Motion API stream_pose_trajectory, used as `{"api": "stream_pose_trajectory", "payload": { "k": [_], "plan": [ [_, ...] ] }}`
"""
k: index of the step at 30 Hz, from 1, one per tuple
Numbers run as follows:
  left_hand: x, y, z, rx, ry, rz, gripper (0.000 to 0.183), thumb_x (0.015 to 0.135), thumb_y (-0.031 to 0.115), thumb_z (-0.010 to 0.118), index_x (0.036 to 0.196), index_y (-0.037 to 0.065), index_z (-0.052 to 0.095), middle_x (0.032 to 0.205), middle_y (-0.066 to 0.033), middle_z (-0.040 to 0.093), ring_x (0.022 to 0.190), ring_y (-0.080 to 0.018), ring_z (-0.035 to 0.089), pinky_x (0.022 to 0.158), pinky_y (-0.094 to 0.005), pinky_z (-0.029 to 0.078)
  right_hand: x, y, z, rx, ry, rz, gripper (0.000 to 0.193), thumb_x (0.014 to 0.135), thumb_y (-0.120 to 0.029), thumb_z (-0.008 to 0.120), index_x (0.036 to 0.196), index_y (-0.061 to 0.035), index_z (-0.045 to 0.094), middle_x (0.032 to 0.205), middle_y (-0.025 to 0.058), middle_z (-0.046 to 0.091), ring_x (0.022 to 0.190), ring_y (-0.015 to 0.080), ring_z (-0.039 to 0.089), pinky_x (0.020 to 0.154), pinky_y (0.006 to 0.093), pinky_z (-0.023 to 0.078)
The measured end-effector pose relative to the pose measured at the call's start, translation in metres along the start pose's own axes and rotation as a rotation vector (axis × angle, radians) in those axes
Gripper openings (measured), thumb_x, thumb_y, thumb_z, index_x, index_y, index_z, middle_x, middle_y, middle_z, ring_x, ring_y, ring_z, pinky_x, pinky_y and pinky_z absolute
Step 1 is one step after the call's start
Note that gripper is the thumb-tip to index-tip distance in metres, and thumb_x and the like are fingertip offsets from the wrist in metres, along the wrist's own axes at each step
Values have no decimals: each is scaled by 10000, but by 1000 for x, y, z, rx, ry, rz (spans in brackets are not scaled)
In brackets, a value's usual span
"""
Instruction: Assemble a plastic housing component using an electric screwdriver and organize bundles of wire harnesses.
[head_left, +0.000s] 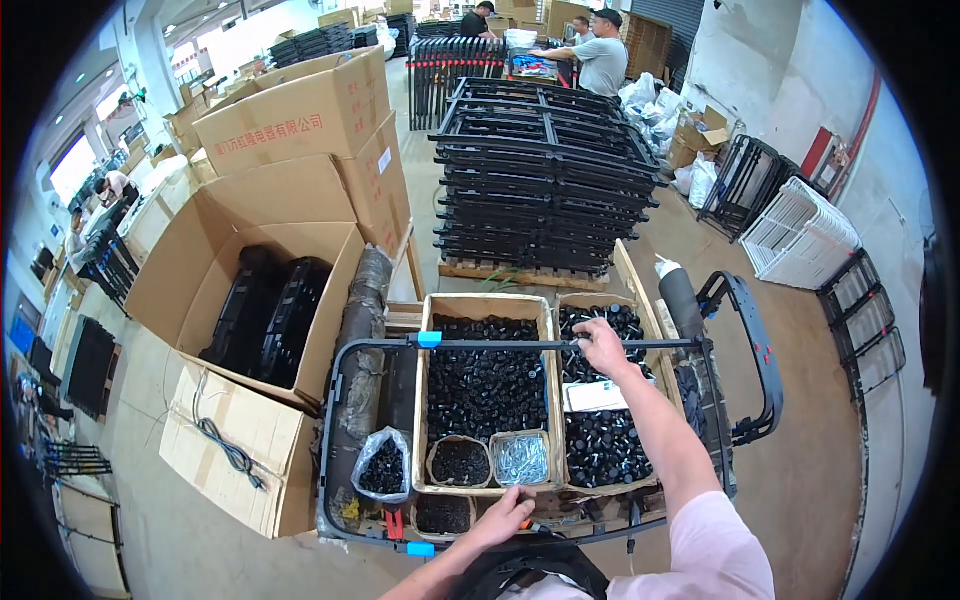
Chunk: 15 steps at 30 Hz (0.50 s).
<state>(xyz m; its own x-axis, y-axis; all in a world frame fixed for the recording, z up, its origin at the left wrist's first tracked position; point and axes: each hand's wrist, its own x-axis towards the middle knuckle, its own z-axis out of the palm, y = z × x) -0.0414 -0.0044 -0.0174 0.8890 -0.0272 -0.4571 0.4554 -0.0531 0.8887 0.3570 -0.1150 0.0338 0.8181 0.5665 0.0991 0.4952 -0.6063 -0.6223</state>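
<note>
At left, red printed characters are borne by a tall brown carton, and a white label is stuck on the carton below. The boxes of black knobs are crossed by the far bar of a black frame. The left hand is held low near the metal screws, fingers curled; whether anything is gripped cannot be told. The right forearm is stretched forward, and the right hand is lowered beside that bar, fingertips drawn together; any grip is unclear.
</note>
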Motion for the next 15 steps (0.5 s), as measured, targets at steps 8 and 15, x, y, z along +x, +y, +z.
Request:
{"api": "stream_pose_trajectory", "payload": {
  "k": [8, 15],
  "plan": [
    [-39, 2, 11, 126, 111, 71, 388, 1088, 332, 580, 1372, 68, 568, 1206, -176, 699, 1038, -269, 714, 907, -404, 550, 11, 10, 3, -184, -149, -212, 326, 883, 3, 633, 1185, -69, 732, 1198, 162, 640, 1153, 369, 650, 1020, 445, 530],
    [-50, 16, 56, 150, 230, 62, 398, 1070, 219, 599, 1424, 42, 563, 1352, -195, 656, 1273, -286, 638, 1078, -396, 491, 24, 13, 8, -307, -170, -298, 240, 896, -45, 600, 1087, -78, 742, 1179, 207, 659, 1092, 418, 682, 955, 503, 561]
  ]
}}
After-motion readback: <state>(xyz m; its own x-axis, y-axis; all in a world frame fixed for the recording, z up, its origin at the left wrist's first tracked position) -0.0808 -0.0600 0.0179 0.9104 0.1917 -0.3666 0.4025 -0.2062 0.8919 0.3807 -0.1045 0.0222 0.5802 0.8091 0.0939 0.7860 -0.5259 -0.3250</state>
